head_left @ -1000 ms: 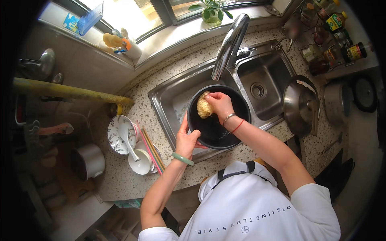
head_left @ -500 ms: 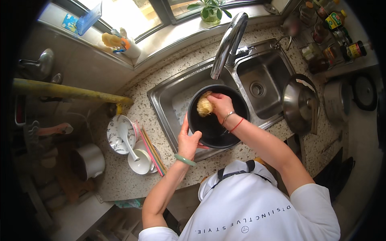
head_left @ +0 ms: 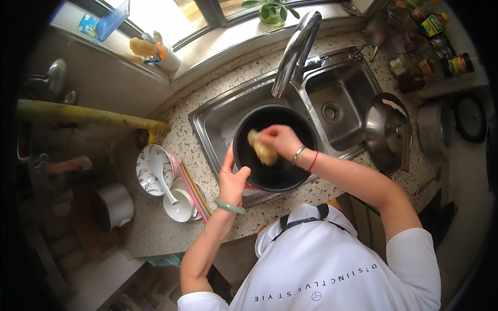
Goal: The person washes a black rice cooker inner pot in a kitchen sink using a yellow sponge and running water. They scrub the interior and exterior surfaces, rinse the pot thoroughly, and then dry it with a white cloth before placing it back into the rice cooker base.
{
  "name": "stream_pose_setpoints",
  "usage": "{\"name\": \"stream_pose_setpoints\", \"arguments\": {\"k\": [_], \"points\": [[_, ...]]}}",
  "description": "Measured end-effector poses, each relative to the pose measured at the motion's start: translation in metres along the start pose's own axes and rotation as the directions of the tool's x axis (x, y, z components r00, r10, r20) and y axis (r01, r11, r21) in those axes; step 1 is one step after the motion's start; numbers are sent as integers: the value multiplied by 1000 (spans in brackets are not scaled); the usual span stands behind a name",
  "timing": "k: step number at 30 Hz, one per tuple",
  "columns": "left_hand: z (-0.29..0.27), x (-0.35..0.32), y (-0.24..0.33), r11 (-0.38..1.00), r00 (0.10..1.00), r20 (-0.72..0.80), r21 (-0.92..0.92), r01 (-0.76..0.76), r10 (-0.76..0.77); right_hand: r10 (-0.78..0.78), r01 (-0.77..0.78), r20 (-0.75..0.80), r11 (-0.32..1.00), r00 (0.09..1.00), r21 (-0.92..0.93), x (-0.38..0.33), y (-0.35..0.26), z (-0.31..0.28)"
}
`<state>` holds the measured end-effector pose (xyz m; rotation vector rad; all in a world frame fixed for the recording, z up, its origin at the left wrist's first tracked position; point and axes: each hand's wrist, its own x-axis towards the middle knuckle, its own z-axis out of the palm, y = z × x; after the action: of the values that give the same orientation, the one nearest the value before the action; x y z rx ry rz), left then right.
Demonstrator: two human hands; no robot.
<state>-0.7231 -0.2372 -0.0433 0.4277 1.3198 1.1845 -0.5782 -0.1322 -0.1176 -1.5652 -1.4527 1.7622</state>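
Observation:
A round black pot (head_left: 282, 180) is tilted over the left basin of the steel sink (head_left: 207, 115), beneath the faucet (head_left: 293, 54). My left hand (head_left: 232, 181) grips the pot's near left rim, thumb on the inside edge and fingers around the outer wall. Inside the pot, my right hand (head_left: 281, 141) is closed on a yellowish, fibrous loofah scrubber (head_left: 264, 153), which is smeared by motion. A little red shows at the pot's outer side below my left thumb; what it belongs to is unclear. No stream of water shows from the faucet.
A patterned bowl (head_left: 148, 179) with a white spoon (head_left: 162, 179), a small white bowl (head_left: 179, 210) and several chopsticks (head_left: 194, 189) lie left on the counter. A pot lid (head_left: 381, 127) leans right of the sink. Bottles (head_left: 433, 26) stand at the far right.
My right hand has swept the scrubber down along the inside of the pot, the forearm swinging right. The pot and my left hand have shifted slightly left.

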Motion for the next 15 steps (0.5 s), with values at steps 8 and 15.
{"name": "stream_pose_setpoints", "arguments": {"k": [8, 15], "points": [[-6, 7, 3, 994, 1000, -10, 110, -28, 29, -227, 275, 323, 955, 919, -111, -25, 1, 37], [-4, 4, 4, 984, 998, 34, 170, -51, 45, -222, 695, 743, -264, 631, -669, -19, 7, -39]]}}
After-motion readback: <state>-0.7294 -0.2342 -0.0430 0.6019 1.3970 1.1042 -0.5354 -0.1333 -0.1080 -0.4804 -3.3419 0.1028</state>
